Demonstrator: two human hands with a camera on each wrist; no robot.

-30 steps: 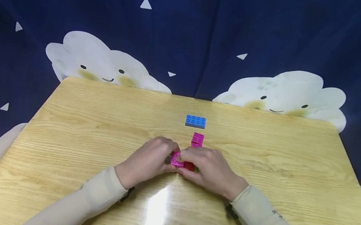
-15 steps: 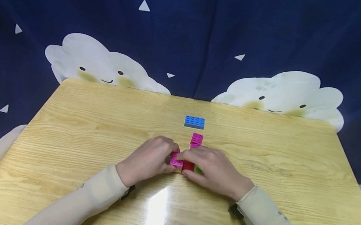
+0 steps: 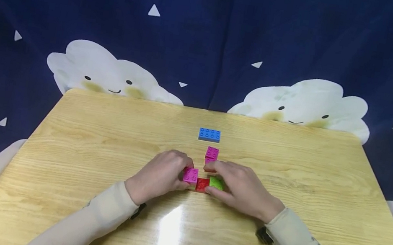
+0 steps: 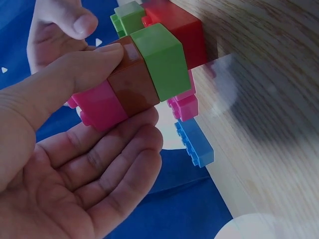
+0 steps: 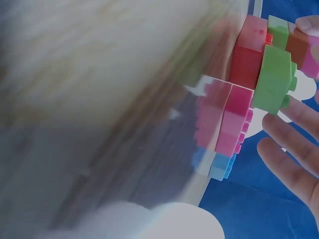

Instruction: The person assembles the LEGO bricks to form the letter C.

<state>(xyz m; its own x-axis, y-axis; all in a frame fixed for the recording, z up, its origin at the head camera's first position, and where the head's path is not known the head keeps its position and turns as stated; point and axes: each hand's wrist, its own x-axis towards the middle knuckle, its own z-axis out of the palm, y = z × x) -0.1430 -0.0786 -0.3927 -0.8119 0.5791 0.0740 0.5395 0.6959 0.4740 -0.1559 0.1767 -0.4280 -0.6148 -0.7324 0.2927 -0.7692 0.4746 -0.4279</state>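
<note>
My left hand holds a small tower of bricks between thumb and fingers. From the top down, the tower is a pink brick, a brown brick and a light green brick. It rises from the left end of a red brick low at the table. On the red brick's right end sits another green brick. Around that green brick my right hand is spread, its long fingers extended and apart from the brick in the right wrist view.
Just behind the red brick lie pink bricks in a line going back. Farther off is a blue brick with two rows of studs. The wooden table ends at a dark blue curtain printed with clouds.
My right hand has drawn back to the right from the pink brick on the tower, uncovering the red brick and the right green brick. My left hand keeps its hold.
</note>
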